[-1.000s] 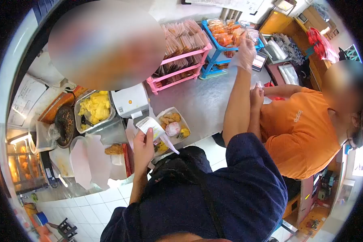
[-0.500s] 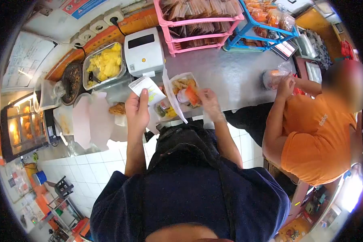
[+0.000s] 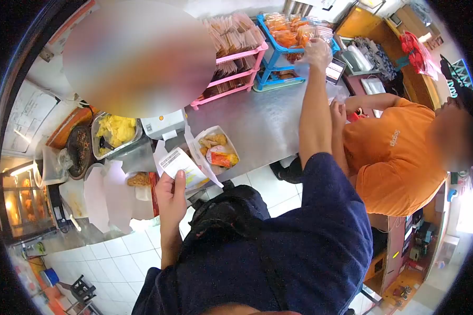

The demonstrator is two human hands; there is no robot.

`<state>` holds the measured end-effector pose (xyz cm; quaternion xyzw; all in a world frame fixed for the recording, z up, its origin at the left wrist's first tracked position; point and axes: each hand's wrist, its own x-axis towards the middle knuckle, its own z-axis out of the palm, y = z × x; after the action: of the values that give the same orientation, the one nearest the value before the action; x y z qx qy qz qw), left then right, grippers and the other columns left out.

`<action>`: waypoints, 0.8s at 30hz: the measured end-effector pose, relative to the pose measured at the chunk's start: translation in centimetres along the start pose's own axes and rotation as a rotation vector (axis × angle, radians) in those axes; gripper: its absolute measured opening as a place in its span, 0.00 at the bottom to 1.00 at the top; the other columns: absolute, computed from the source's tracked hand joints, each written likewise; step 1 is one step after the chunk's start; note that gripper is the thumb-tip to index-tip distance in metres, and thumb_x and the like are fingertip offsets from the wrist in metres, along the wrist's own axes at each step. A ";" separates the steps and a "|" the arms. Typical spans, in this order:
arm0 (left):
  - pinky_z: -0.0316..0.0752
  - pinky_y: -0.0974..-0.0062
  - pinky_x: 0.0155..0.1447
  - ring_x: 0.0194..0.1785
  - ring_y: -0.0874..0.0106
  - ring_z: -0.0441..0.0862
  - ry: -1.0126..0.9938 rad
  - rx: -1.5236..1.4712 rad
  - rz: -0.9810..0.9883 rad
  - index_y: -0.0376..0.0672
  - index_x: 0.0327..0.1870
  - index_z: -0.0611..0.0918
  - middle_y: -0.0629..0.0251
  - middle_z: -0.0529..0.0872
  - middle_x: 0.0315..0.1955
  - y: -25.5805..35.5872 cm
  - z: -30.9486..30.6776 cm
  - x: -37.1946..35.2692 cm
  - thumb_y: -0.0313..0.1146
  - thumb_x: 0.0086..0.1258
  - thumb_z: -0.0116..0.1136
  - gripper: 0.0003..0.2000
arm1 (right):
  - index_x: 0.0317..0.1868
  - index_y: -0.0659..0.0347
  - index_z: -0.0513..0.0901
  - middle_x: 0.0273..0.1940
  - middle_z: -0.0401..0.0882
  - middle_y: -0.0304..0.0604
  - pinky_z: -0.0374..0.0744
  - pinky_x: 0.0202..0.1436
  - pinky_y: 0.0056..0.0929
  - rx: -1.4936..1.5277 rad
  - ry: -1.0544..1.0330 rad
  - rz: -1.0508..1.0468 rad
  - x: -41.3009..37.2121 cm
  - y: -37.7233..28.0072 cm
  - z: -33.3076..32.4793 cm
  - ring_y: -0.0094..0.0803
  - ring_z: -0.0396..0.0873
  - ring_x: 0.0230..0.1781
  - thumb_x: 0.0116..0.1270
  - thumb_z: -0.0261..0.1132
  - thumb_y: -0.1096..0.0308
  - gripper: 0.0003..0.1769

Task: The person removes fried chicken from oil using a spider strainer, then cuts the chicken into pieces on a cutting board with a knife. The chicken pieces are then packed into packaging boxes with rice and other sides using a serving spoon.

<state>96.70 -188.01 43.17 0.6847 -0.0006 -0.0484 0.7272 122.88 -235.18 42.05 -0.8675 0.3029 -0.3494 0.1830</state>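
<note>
My left hand (image 3: 172, 191) pinches a printed paper slip (image 3: 177, 161) between thumb and fingers. The slip overlaps an open takeout box, partly hidden behind it. Just right of it stands another open takeout box (image 3: 200, 150) with fried pieces (image 3: 214, 140), a round white item and an orange-red packet (image 3: 223, 159) inside. My right hand (image 3: 319, 54), in a thin clear glove, reaches out to the top tier of the blue rack (image 3: 282, 50). Its bent fingers are among bagged orange sauce packets (image 3: 285, 38); what they grip is hidden.
A pink rack (image 3: 253, 52) of flat packets stands left of the blue one. Near a white label printer (image 3: 164, 125) are a tray of yellow food (image 3: 115, 130) and a stone mortar (image 3: 79, 152). A person in an orange shirt (image 3: 394, 157) works at right.
My right hand has left the food box and stretched out to the blue rack. The orange-red packet now lies in the box. My left hand keeps the slip; the view has turned right.
</note>
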 end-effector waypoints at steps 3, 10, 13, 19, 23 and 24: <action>0.76 0.74 0.53 0.49 0.75 0.80 0.011 0.012 0.014 0.34 0.56 0.75 0.61 0.83 0.47 -0.4 -0.6 -0.6 0.32 0.76 0.49 0.14 | 0.42 0.53 0.86 0.45 0.84 0.51 0.78 0.54 0.41 -0.303 -0.241 -0.158 3.9 0.5 1.3 0.44 0.82 0.49 0.59 0.59 0.61 0.14; 0.71 0.77 0.55 0.50 0.78 0.78 0.068 0.035 -0.008 0.32 0.54 0.76 0.61 0.83 0.47 -0.3 -1.0 -0.9 0.29 0.76 0.48 0.13 | 0.38 0.57 0.86 0.37 0.84 0.51 0.76 0.49 0.42 -0.388 -0.726 -0.624 6.6 1.3 1.9 0.47 0.81 0.43 0.59 0.64 0.48 0.21; 0.71 0.77 0.55 0.50 0.78 0.78 0.054 -0.001 -0.017 0.32 0.54 0.76 0.61 0.83 0.47 -0.2 -0.7 -0.4 0.30 0.76 0.48 0.13 | 0.36 0.58 0.86 0.35 0.83 0.51 0.76 0.47 0.42 -0.326 -0.542 -0.603 7.0 3.1 4.3 0.47 0.81 0.42 0.60 0.64 0.55 0.15; 0.72 0.78 0.54 0.49 0.79 0.78 0.022 0.061 0.012 0.32 0.55 0.76 0.62 0.83 0.47 0.2 -0.7 -0.1 0.30 0.76 0.49 0.13 | 0.41 0.53 0.86 0.38 0.83 0.51 0.78 0.47 0.40 -0.038 -0.217 -0.660 3.8 -0.5 -2.3 0.47 0.81 0.43 0.60 0.63 0.64 0.10; 0.72 0.77 0.54 0.49 0.79 0.77 0.024 0.053 -0.022 0.32 0.54 0.77 0.62 0.83 0.47 -0.2 -0.8 0.1 0.30 0.75 0.49 0.13 | 0.40 0.57 0.87 0.38 0.84 0.50 0.78 0.48 0.32 0.140 -0.149 -0.589 3.7 0.2 -2.3 0.39 0.83 0.41 0.62 0.64 0.67 0.08; 0.72 0.77 0.54 0.50 0.78 0.77 -0.009 0.043 -0.037 0.33 0.54 0.77 0.62 0.83 0.47 -0.1 -0.7 0.3 0.30 0.75 0.49 0.13 | 0.42 0.59 0.86 0.39 0.84 0.48 0.78 0.47 0.29 0.353 -0.173 -0.482 2.6 -0.5 -3.2 0.35 0.82 0.41 0.64 0.63 0.67 0.09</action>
<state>97.03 -187.32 42.97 0.6999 0.0080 -0.0650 0.7112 122.27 -236.85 45.87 -0.8957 0.0065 -0.3547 0.2681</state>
